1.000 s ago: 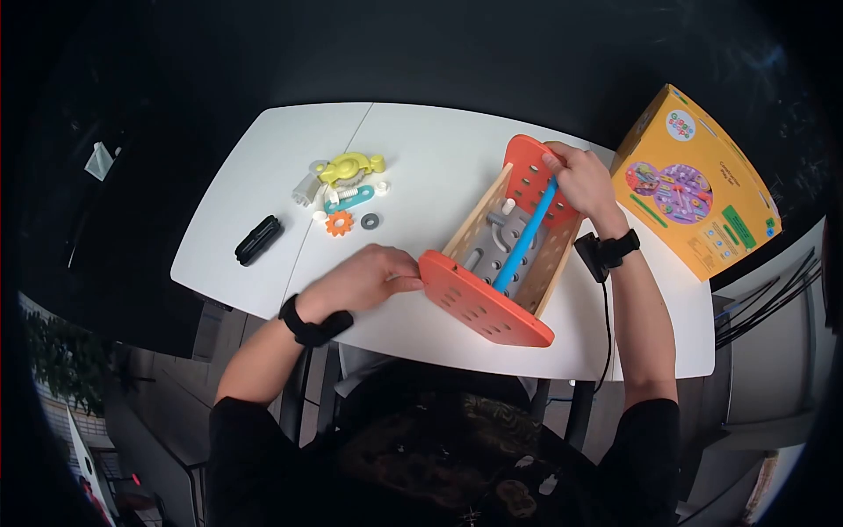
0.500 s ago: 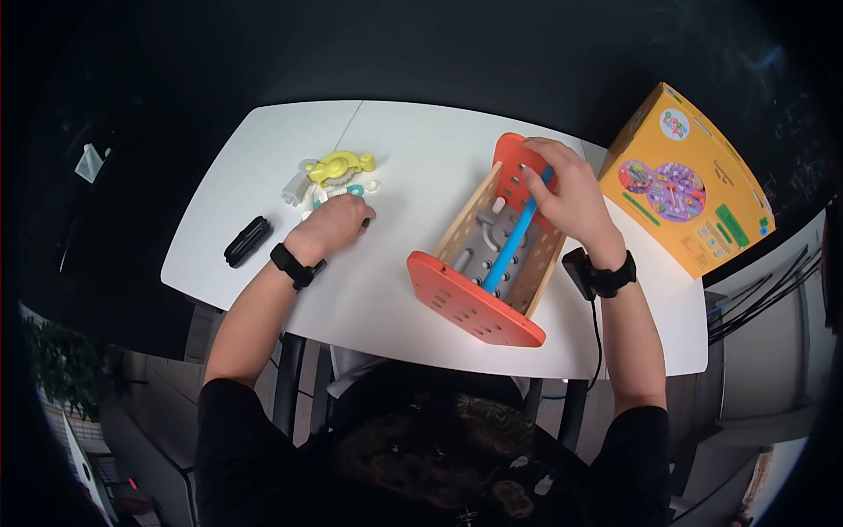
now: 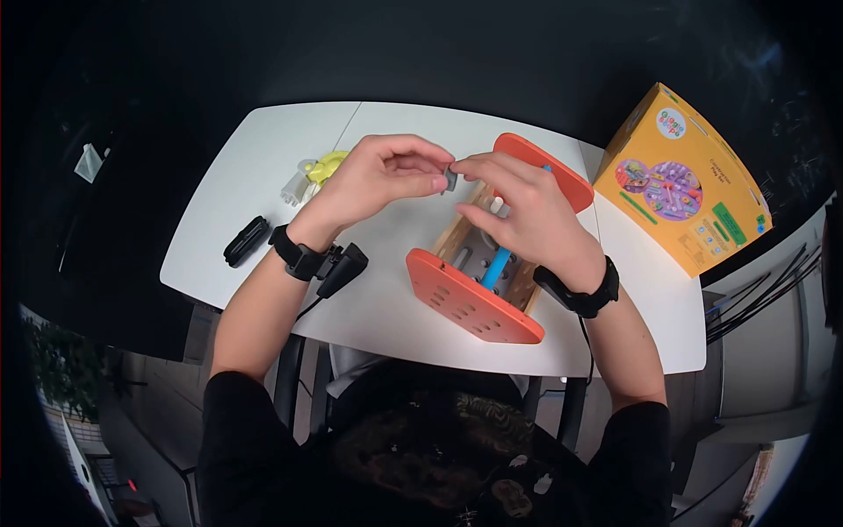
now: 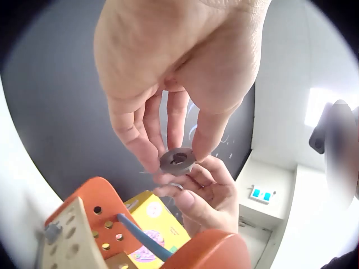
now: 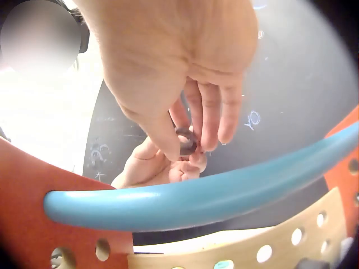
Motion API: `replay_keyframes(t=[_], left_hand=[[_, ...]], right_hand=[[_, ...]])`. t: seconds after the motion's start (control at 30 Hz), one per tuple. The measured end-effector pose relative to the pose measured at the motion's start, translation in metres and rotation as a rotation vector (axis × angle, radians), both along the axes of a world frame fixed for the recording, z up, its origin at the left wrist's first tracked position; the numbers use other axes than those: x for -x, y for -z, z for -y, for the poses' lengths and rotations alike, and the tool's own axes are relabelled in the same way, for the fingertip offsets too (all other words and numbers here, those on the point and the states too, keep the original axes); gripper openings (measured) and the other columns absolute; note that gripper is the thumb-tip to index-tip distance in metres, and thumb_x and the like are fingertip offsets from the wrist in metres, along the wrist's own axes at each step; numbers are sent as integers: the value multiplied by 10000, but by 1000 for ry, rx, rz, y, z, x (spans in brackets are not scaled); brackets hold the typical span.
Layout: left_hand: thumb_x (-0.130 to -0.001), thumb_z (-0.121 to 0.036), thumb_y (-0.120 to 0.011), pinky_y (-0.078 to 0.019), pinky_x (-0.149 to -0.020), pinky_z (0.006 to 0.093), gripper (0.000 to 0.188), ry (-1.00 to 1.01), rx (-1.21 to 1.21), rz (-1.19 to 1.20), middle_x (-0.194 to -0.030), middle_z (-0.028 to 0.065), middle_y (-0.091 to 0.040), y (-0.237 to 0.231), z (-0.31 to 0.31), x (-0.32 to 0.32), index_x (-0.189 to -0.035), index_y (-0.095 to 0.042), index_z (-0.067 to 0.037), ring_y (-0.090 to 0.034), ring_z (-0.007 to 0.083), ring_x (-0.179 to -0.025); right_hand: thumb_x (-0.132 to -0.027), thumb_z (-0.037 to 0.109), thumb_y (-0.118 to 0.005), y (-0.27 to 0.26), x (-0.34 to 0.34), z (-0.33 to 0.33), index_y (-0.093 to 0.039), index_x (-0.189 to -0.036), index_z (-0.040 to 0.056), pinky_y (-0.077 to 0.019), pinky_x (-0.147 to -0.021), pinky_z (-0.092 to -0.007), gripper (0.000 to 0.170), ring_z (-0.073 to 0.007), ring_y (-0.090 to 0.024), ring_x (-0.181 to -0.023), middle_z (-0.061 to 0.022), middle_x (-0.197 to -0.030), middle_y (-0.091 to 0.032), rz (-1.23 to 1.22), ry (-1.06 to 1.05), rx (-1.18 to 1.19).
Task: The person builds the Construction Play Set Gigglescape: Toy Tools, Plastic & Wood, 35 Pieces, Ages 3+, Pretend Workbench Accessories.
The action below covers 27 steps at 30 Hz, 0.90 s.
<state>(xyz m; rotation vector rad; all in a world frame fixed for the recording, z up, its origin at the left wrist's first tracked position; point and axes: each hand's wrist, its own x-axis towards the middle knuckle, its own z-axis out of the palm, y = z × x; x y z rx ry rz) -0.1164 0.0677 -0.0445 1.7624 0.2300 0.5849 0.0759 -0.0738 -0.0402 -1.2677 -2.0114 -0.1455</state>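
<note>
In the head view, my left hand (image 3: 373, 180) pinches a small grey toy washer (image 3: 450, 179) between thumb and fingers, above the table beside the toolbox. The washer's ring (image 4: 168, 163) and its centre hole face the left wrist view. Reaching in from the other side, my right hand (image 3: 540, 211) has its fingertips right at the washer, thumb spread apart from the index finger. Below it stands a toy toolbox with orange end panels (image 3: 474, 299), perforated wooden sides and a blue handle bar (image 3: 497, 266). A white peg (image 3: 497, 205) shows inside it, partly behind my right hand.
A yellow toy piece (image 3: 323, 167) and a translucent piece (image 3: 296, 186) lie at the back left, partly hidden by my left hand. A black case (image 3: 247, 241) lies near the left edge. The yellow carton (image 3: 702, 237) stands at the right.
My left hand left the toolbox's near panel, reached to the small parts and took the grey washer, then carried it right. My right hand let go of the toolbox's far end and moved to the washer.
</note>
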Motion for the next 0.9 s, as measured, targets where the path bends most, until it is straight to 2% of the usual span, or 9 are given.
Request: replay_keyframes(t=[0.23, 0.33, 0.43, 0.5, 0.53, 0.6, 0.63, 0.7, 0.9], left_hand=[[-937, -106, -712, -540, -894, 283, 208, -17, 25, 98, -1057, 64, -709, 0, 4, -11, -1113, -677, -1, -676, 124, -981], [-970, -170, -683, -529, -878, 292, 215, 15, 1, 27, -1041, 64, -712, 13, -6, -16, -1110, -682, -7, -673, 125, -977], [-995, -218, -654, -521, -864, 291, 236, -55, -106, -145, -1029, 68, -715, 40, -16, -22, -1105, -690, -12, -666, 129, -974], [-959, -397, -701, -510, -798, 273, 389, -89, -84, -242, -887, 47, -706, 59, -20, -26, -999, -712, -10, -650, 113, -863], [-959, -397, -701, -510, -798, 273, 389, -87, -82, -239, -887, 47, -706, 61, -19, -28, -999, -712, -10, -650, 113, -863], [-993, -384, -649, -519, -868, 291, 415, -101, -54, -451, -1041, 82, -722, 66, -15, -32, -1154, -701, -6, -658, 140, -970], [-993, -384, -649, -519, -868, 291, 415, -101, -51, -446, -1041, 82, -722, 70, -13, -35, -1154, -701, -6, -658, 140, -970], [-957, -547, -640, -519, -870, 318, 594, -124, -56, -422, -1017, 153, -738, 77, -9, -39, -1186, -721, -5, -671, 183, -952], [-949, -538, -654, -513, -933, 337, 619, -7, -25, -375, -1089, 185, -732, 96, -11, -49, -1223, -700, 14, -682, 228, -1050]], right_hand=[[-847, 102, -759, -6, 0, 0, -685, -1052, 10, -582, -694, -326, 236, -275, -708, -747, -141, -937, -716, -70, 57, -77], [-866, 94, -740, -23, -12, 13, -688, -1005, -14, -580, -698, -289, 184, -217, -727, -756, -138, -870, -732, -199, 157, 17], [-886, 107, -722, -36, -42, 25, -690, -960, -26, -571, -698, -266, 155, -169, -728, -764, -117, -827, -740, -363, 306, 163], [-903, 125, -721, -41, -61, 34, -691, -940, -22, -563, -695, -250, 154, -147, -719, -768, -95, -828, -741, -610, 331, 512], [-910, 156, -718, -38, -68, 36, -694, -913, 0, -557, -710, -263, 157, -139, -706, -752, -85, -817, -736, -626, 352, 601], [-911, 180, -717, -31, -74, 38, -699, -916, -8, -556, -720, -286, 189, -148, -707, -757, -92, -817, -735, -538, 422, 664], [-911, 203, -716, -27, -76, 39, -704, -919, -17, -554, -729, -309, 221, -158, -707, -763, -100, -816, -734, -454, 487, 726], [-912, 224, -709, -16, -79, 37, -715, -942, -19, -551, -746, -332, 246, -186, -712, -782, -121, -826, -736, -340, 528, 756], [-924, 230, -665, 23, -76, 23, -745, -1035, 3, -536, -837, -390, 265, -282, -710, -863, -169, -894, -745, -94, 470, 854]])
